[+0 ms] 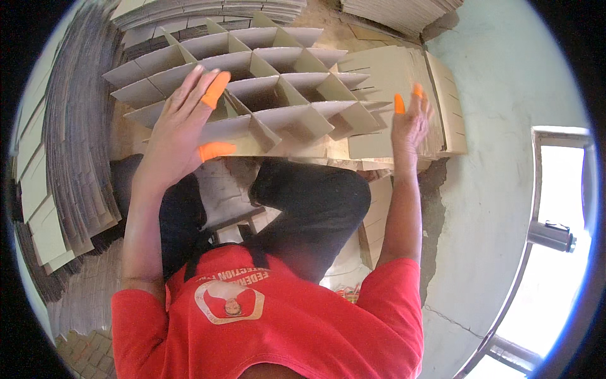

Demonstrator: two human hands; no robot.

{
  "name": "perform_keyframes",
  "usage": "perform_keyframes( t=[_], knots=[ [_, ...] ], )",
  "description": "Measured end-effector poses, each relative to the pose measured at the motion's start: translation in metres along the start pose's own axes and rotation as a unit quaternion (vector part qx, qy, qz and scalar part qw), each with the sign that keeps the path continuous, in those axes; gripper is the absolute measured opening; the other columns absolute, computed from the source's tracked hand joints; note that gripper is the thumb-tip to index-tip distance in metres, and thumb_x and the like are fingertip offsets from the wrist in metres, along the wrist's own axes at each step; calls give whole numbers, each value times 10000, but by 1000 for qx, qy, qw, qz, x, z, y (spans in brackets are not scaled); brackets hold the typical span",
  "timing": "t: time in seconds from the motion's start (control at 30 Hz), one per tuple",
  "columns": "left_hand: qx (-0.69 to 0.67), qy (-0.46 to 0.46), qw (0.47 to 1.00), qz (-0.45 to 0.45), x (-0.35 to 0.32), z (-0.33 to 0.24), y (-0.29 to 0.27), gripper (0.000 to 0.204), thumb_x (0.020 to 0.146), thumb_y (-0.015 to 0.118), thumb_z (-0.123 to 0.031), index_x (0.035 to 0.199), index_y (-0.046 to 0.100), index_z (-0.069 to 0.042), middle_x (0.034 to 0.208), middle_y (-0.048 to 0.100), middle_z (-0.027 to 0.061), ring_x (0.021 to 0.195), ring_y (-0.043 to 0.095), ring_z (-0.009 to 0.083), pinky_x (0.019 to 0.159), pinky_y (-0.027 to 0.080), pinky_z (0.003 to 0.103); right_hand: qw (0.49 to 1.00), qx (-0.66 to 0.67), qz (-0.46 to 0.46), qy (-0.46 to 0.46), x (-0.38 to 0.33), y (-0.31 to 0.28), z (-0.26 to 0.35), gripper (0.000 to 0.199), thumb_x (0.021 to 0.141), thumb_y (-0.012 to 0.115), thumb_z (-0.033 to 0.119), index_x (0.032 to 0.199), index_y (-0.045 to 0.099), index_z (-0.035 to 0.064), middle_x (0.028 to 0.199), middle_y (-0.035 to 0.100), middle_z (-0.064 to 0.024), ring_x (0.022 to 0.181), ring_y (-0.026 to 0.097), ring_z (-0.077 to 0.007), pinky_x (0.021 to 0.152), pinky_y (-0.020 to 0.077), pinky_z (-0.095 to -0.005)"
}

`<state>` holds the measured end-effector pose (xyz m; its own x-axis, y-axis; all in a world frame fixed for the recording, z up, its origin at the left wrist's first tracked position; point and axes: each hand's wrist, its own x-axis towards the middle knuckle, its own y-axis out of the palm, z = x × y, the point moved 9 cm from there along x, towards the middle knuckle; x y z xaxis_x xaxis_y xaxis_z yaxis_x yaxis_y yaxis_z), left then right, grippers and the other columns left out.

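A cardboard divider grid (278, 88) of interlocked slotted strips stands in front of me, above my knees. My left hand (180, 129) lies spread against its near left side, fingers apart, with orange rubber tips on the thumb and one finger. My right hand (410, 120) is raised at the grid's right end, fingers apart, also with orange fingertips. It is next to a stack of flat slotted cardboard strips (404, 76). Neither hand is closed around anything.
Fanned stacks of cardboard strips (69, 145) curve along the left. More flat cardboard piles (208, 9) lie at the back. A pale concrete floor (505, 126) spreads to the right, with a bright doorway and metal frame (555, 234) at the far right.
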<state>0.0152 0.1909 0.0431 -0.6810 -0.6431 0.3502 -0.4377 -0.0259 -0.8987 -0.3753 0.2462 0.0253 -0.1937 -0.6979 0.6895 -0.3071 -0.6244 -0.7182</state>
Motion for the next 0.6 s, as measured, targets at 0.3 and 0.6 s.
perform_keyframes(
  t=[0.3,0.6],
  knots=[
    [12,1,997,81,16,25,48,913,763,722,-432,1486,301,-64,1508,348,193,1401,330,349,1156,275,440,969,-62,210,110,-35,67,-124,677,735,795,416,1248,550,47,1142,623,-158,1094,563,-361,886,458,-474],
    [-55,-121,969,-210,-61,56,-32,474,789,765,-219,1213,629,-55,1217,632,159,1098,597,320,950,467,403,975,4,45,216,-22,21,-156,415,791,774,401,812,659,3,659,604,-165,595,527,-284,574,415,-475]
  ],
)
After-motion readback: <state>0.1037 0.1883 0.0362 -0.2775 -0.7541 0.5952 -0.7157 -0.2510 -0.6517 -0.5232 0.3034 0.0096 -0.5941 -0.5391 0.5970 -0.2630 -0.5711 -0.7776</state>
